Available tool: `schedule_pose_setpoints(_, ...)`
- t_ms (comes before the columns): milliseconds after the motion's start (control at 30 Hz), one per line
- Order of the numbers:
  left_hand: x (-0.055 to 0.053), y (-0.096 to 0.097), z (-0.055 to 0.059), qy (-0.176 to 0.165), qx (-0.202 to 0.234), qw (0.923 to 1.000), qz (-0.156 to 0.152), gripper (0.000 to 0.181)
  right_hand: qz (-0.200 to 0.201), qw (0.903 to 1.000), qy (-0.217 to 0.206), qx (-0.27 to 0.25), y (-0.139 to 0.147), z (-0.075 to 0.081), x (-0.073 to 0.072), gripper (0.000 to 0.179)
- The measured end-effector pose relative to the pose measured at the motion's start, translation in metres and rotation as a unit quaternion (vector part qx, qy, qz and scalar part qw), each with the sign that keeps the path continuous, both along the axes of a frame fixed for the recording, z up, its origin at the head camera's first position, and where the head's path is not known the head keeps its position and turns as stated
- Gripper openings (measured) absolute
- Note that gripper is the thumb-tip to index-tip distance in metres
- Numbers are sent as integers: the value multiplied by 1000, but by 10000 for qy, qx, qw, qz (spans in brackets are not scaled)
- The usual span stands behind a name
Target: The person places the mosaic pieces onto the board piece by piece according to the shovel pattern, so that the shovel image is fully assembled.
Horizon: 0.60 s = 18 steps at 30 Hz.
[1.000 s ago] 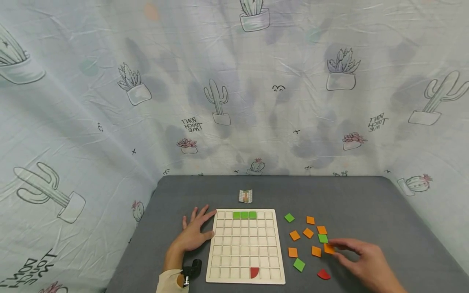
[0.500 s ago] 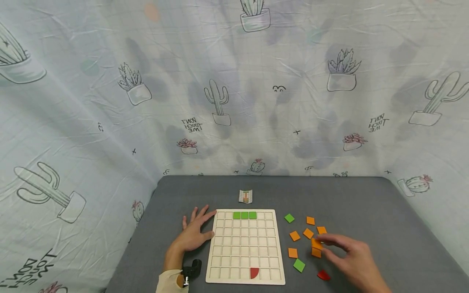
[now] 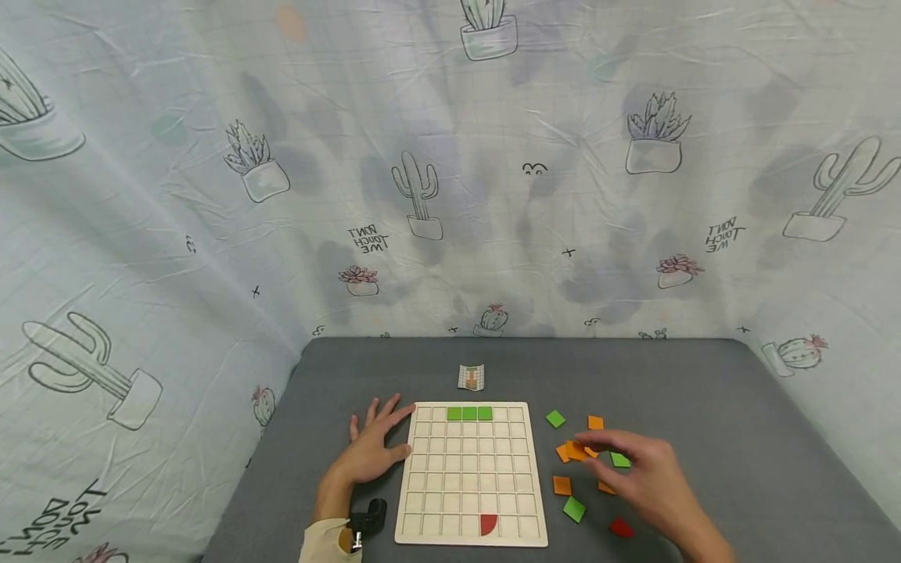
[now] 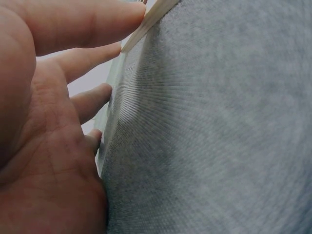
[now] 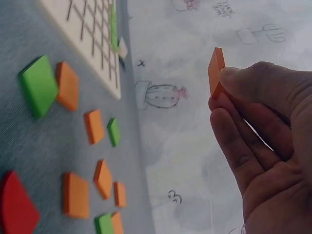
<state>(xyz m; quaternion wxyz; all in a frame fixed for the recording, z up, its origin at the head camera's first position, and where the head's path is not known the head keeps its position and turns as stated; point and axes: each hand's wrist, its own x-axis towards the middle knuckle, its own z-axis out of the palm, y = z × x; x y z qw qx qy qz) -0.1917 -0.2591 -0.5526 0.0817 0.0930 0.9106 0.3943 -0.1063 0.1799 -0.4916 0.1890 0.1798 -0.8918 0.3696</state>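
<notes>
Between its thumb and fingers my right hand (image 3: 644,473) pinches an orange square tile (image 5: 216,73), raised above the loose tiles right of the board. A pale grid board (image 3: 470,469) lies flat on the table; three green tiles (image 3: 469,414) sit side by side in its far row and a red quarter-round tile (image 3: 489,525) in its near row. Spread out on the table, my left hand (image 3: 373,452) touches the board's left edge with its thumb and forefinger. In the left wrist view the fingers (image 4: 92,24) reach the board's edge (image 4: 151,24).
Loose orange tiles (image 3: 561,485), green tiles (image 3: 574,509) and a red tile (image 3: 622,528) lie scattered right of the board. A small printed card (image 3: 471,378) lies beyond the board's far edge. Behind the grey table (image 3: 669,383) hangs a cactus-patterned cloth (image 3: 535,211).
My right hand has picked the orange tile up from beside a green one and carried it left, over the other loose tiles. The left hand and the board have stayed put.
</notes>
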Motion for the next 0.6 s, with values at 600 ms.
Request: schedule_pose_setpoints(600,1,-1,3,6,16,10000,-42,72,451,9988,-97,162,-29,28,-30,41)
